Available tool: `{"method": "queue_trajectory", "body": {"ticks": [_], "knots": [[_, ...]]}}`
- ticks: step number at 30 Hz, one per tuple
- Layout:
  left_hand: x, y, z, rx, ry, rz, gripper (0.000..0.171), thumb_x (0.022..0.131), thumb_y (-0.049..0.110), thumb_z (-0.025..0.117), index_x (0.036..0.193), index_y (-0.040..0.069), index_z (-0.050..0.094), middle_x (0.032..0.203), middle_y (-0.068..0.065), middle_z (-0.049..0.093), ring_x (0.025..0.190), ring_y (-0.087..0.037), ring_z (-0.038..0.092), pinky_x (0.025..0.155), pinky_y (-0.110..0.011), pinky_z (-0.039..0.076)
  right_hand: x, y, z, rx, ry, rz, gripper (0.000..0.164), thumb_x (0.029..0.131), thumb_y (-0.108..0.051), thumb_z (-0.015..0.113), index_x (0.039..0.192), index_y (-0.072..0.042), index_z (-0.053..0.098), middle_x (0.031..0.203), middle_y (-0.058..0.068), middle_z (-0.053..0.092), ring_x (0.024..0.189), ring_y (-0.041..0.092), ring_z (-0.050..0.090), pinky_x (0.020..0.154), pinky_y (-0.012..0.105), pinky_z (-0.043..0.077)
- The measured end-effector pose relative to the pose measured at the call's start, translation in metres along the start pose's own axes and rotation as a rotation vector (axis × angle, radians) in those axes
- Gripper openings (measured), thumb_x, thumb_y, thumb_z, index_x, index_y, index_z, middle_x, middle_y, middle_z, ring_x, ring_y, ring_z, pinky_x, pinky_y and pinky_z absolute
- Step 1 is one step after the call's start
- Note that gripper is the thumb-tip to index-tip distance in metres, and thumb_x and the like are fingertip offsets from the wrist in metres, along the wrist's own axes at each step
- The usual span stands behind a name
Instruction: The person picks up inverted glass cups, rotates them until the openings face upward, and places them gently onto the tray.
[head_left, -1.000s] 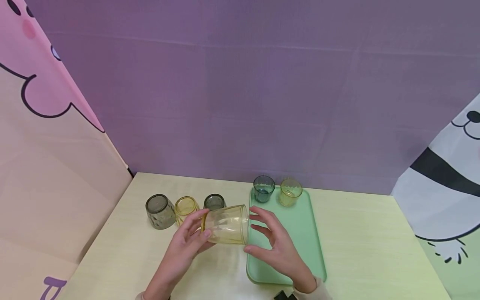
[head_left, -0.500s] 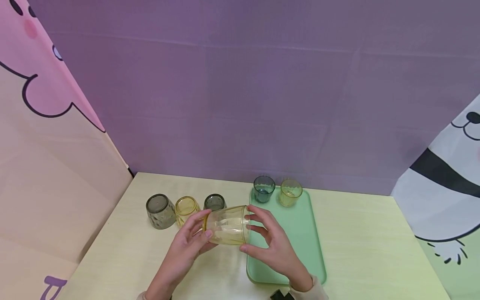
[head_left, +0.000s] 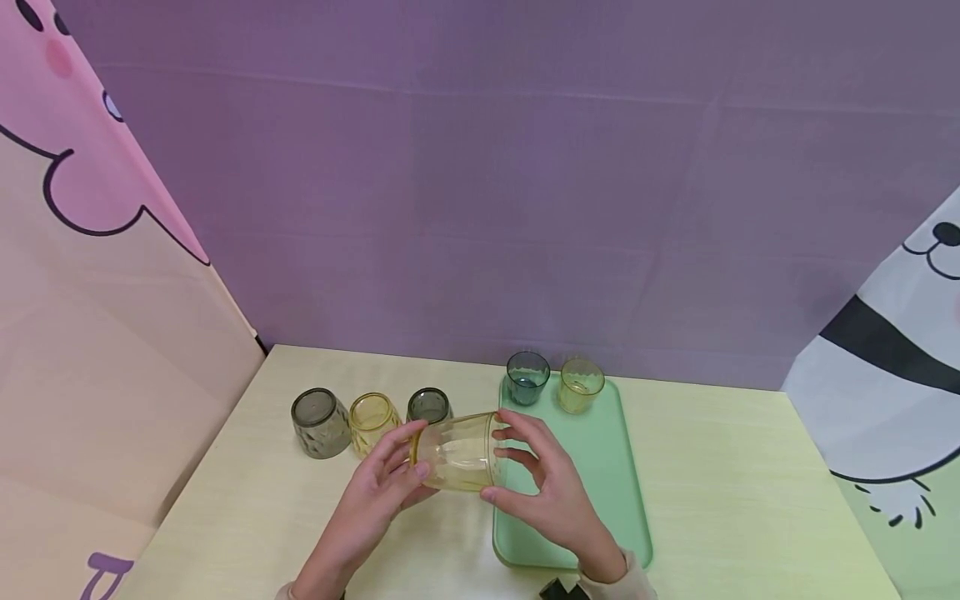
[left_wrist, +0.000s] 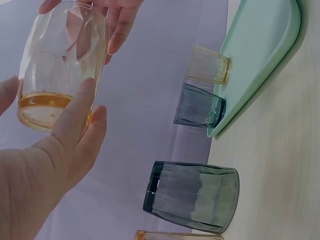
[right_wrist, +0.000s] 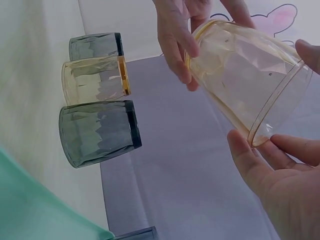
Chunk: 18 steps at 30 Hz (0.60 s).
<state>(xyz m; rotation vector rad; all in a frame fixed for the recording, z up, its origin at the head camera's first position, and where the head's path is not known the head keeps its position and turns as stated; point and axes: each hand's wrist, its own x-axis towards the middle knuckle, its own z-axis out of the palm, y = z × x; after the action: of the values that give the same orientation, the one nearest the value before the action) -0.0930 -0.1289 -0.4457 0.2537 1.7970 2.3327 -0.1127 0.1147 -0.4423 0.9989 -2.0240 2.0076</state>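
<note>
A clear yellow drinking glass (head_left: 457,454) lies sideways in the air between my two hands, its thick base to the left and its rim to the right. My left hand (head_left: 382,483) grips it round the base, thumb on the near side. At the rim, my right hand (head_left: 543,483) holds it between thumb and fingers. The right wrist view shows the yellow glass (right_wrist: 245,75) with the right fingertips on its rim. In the left wrist view, the left fingers (left_wrist: 75,115) lie along the base end of the glass.
Upside down on the table at left stand a grey glass (head_left: 321,425), a yellow glass (head_left: 372,417) and another grey glass (head_left: 429,404). A green tray (head_left: 600,483) holds an upright blue-grey glass (head_left: 528,379) and an upright yellow glass (head_left: 581,385) at its far end.
My right hand has moved left and taken hold of the glass's rim, where before its fingers stood just off it. The glass and left hand have shifted slightly right.
</note>
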Motion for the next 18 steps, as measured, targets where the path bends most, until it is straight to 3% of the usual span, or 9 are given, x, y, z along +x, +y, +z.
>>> {"method": "queue_trajectory", "body": {"ticks": [8, 12, 18], "knots": [[0.0, 0.002, -0.002, 0.02, -0.001, -0.022, 0.055, 0.099, 0.007, 0.062, 0.149, 0.003, 0.038, 0.143, -0.027, 0.042, 0.119, -0.026, 0.06, 0.092, -0.043, 0.054, 0.0, -0.002, -0.002, -0.042, 0.006, -0.002, 0.084, 0.076, 0.014, 0.08, 0.149, 0.001, 0.041, 0.138, 0.021, 0.046, 0.12, 0.032, 0.053, 0.095, 0.048, 0.052], [0.0, 0.003, -0.006, 0.1, 0.042, 0.006, 0.053, 0.098, 0.007, 0.065, 0.146, 0.003, 0.043, 0.142, -0.024, 0.045, 0.119, -0.024, 0.059, 0.091, -0.041, 0.055, 0.002, -0.005, -0.006, -0.073, 0.012, -0.016, 0.082, 0.076, 0.012, 0.081, 0.148, 0.002, 0.041, 0.136, 0.022, 0.047, 0.118, 0.037, 0.054, 0.095, 0.046, 0.052], [0.001, 0.006, -0.017, 0.277, 0.129, 0.078, 0.05, 0.094, 0.009, 0.071, 0.139, 0.003, 0.049, 0.134, -0.018, 0.055, 0.119, -0.029, 0.059, 0.087, -0.037, 0.057, 0.005, -0.006, -0.017, -0.177, 0.036, -0.016, 0.081, 0.077, 0.007, 0.083, 0.146, 0.004, 0.043, 0.136, 0.017, 0.049, 0.116, 0.028, 0.056, 0.094, 0.044, 0.053]]}}
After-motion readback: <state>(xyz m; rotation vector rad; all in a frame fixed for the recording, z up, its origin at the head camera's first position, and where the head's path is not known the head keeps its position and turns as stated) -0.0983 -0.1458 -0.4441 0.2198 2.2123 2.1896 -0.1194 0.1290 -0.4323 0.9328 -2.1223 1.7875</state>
